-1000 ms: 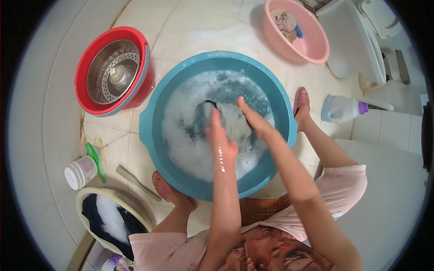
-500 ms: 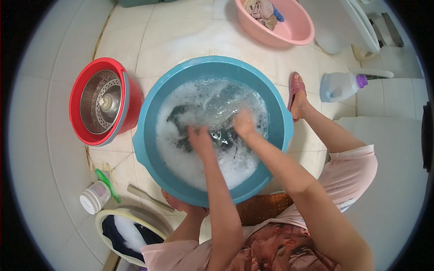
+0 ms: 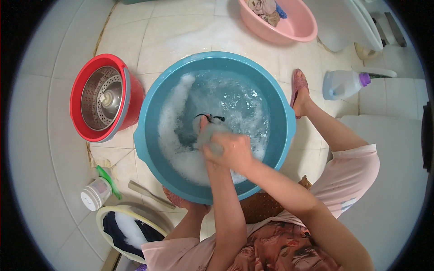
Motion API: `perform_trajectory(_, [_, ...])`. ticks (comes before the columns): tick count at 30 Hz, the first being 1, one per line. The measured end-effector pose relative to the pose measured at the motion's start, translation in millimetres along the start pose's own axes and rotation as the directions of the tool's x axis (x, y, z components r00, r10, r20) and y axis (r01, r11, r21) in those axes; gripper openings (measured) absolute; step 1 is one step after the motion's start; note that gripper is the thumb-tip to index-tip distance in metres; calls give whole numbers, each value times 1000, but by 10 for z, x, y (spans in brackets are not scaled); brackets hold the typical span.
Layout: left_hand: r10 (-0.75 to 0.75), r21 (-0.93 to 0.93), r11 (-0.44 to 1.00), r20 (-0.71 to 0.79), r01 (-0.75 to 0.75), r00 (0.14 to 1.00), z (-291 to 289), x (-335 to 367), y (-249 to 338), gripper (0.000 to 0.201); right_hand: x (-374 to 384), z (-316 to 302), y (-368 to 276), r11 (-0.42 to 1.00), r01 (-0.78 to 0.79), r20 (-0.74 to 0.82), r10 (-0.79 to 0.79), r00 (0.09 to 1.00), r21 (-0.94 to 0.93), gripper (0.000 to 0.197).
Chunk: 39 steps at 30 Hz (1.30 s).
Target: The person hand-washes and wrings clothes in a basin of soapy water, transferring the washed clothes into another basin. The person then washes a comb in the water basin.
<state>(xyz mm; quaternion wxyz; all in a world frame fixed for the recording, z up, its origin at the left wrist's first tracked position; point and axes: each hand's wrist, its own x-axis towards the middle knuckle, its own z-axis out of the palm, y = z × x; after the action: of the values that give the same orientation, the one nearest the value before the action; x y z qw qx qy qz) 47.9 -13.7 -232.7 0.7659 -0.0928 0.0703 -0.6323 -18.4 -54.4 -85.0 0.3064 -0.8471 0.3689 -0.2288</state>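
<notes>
Two hands are scrubbing a garment in suds.
The left hand point(image 3: 211, 141) and right hand point(image 3: 233, 151) are pressing together, seemingly clamping dark cloth point(image 3: 204, 124), inside the blue basin point(image 3: 149, 113) of foam.

A whitish detergent jug point(image 3: 341, 84) with a purple cap lies on the floor at right; a small white-lidded jar point(image 3: 96, 194) stands lower left

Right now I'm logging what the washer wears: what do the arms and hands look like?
Both forearms are bare, with no gloves, rings or watch visible. The left hand and right hand are wet with suds. Short pale pink sleeves cover the upper arms.
</notes>
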Motion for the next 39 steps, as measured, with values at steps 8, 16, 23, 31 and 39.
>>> perform_trajectory(8, [467, 519, 845, -605, -125, 645, 1468, 562, -509, 32, 534, 59, 1043, 562, -627, 408, 477, 778, 539, 68])
perform_trajectory(16, [762, 863, -210, -150, 460, 630, 1203, 346, 271, 50, 714, -445, 1119, 672, -669, 621, 385, 683, 318, 67])
perform_trajectory(23, [702, 384, -623, -110, 681, 704, 354, 172, 166, 50, 315, 92, 1109, 886, 109, 645, 239, 725, -451, 51])
perform_trajectory(31, [358, 483, 861, -800, 161, 481, 1052, 308, -300, 57, -57, -242, 100, 966, -143, 300, 73, 951, 217, 56])
perform_trajectory(39, [-208, -113, 977, -298, 182, 932, 723, 113, -178, 40, -194, -109, -117, 994, 89, 87, -95, 992, 71, 25])
